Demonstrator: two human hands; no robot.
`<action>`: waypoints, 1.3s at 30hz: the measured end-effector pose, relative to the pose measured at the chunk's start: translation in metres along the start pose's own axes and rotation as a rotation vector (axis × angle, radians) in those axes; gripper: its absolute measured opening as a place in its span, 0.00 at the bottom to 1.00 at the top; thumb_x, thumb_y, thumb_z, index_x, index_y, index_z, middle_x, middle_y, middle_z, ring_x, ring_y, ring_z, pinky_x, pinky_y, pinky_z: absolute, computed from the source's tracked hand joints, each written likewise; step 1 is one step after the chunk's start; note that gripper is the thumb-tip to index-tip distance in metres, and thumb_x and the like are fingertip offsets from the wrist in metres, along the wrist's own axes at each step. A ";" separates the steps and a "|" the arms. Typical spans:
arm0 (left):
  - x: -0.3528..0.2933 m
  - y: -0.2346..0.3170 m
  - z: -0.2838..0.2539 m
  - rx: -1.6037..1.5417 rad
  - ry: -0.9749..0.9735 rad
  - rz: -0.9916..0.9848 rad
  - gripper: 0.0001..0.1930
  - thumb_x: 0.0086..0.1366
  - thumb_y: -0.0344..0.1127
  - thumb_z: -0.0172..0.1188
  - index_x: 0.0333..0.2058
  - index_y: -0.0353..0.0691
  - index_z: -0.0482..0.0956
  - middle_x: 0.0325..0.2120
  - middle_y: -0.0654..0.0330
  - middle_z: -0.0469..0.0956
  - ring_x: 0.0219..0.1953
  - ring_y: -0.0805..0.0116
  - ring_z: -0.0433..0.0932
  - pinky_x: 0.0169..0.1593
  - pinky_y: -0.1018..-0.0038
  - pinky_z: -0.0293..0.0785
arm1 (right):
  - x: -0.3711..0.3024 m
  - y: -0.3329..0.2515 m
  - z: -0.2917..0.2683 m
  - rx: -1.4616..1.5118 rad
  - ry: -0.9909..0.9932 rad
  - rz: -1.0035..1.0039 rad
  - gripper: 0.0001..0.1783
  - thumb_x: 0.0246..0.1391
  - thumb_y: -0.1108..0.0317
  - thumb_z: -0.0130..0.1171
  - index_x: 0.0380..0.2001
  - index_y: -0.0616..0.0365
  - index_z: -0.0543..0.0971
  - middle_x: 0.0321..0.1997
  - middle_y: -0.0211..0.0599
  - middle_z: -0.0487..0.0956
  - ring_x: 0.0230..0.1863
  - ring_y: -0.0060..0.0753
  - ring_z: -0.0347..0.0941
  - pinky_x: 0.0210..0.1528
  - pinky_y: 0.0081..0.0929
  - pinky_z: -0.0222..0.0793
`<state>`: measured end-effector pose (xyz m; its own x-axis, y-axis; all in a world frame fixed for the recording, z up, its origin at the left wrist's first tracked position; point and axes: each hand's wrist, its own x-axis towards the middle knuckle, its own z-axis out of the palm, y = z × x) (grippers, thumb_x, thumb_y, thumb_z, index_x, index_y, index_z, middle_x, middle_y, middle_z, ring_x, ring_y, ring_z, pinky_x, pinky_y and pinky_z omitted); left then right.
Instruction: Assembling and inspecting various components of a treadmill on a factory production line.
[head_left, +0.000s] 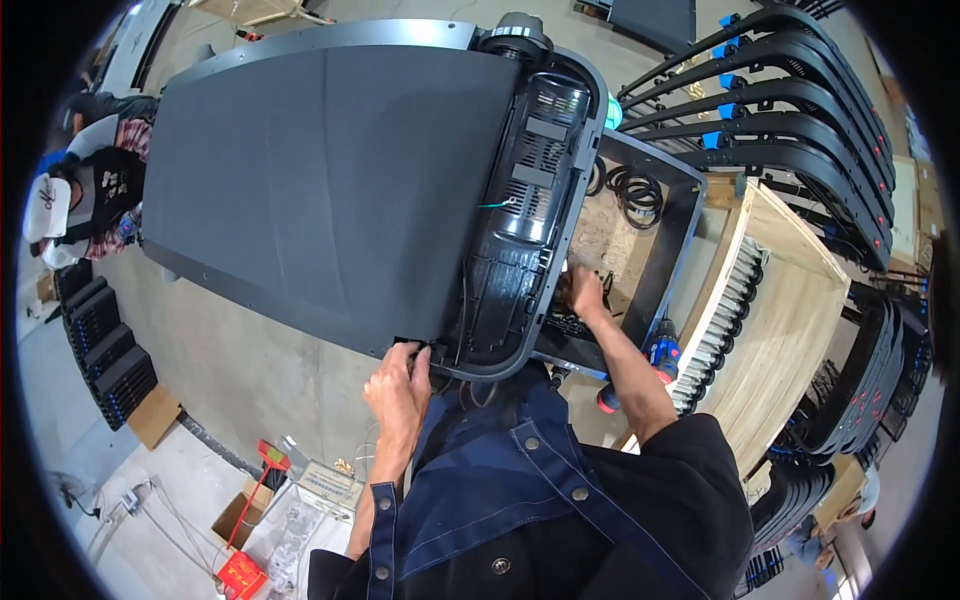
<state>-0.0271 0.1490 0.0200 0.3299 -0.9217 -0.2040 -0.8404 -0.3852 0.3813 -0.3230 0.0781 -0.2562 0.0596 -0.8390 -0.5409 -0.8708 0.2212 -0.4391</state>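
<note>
A treadmill base with a wide dark running belt (330,190) lies in front of me. Its motor bay (525,205), at the right end, is uncovered and shows black housings and a green wire. My left hand (398,388) is at the near edge of the frame, fingers pinched on a small black part (412,348) by the corner. Beyond the bay, my right hand (584,292) reaches into a dark-walled tray (672,270), its fingers curled among small black pieces (567,322). Its fingertips are partly hidden, so what they hold is unclear. Coiled black cables (637,197) lie farther back in the tray.
A blue and red power drill (662,352) stands beside the tray. To the right are a wooden crate (800,310) with a row of black-and-silver parts and stacked curved black frames (790,90). At the far left, another person (95,190) bends near the treadmill's other end.
</note>
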 end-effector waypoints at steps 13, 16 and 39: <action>0.005 -0.033 -0.023 -0.372 -0.313 -0.056 0.10 0.63 0.34 0.66 0.39 0.34 0.83 0.28 0.49 0.84 0.27 0.57 0.84 0.33 0.68 0.77 | -0.018 0.024 0.001 0.315 0.432 0.064 0.11 0.45 0.73 0.62 0.35 0.62 0.83 0.29 0.56 0.83 0.34 0.55 0.82 0.34 0.43 0.77; 0.022 -0.038 -0.037 -0.356 -0.270 0.268 0.08 0.61 0.29 0.66 0.39 0.35 0.83 0.28 0.53 0.82 0.27 0.58 0.81 0.34 0.68 0.77 | -0.087 -0.027 -0.071 1.398 0.444 0.324 0.14 0.57 0.70 0.62 0.43 0.68 0.78 0.37 0.48 0.84 0.37 0.36 0.84 0.41 0.27 0.81; 0.147 0.068 0.002 0.793 -1.376 1.754 0.19 0.49 0.41 0.73 0.40 0.45 0.80 0.38 0.63 0.79 0.48 0.60 0.74 0.55 0.62 0.64 | -0.197 -0.223 -0.054 0.297 0.278 -0.350 0.04 0.48 0.74 0.63 0.27 0.62 0.78 0.34 0.47 0.77 0.35 0.57 0.77 0.34 0.50 0.72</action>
<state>-0.0370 -0.0127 0.0143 -0.6857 0.4472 -0.5743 0.0480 0.8151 0.5774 -0.1668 0.1669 -0.0129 0.1554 -0.9789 -0.1329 -0.6441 0.0016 -0.7650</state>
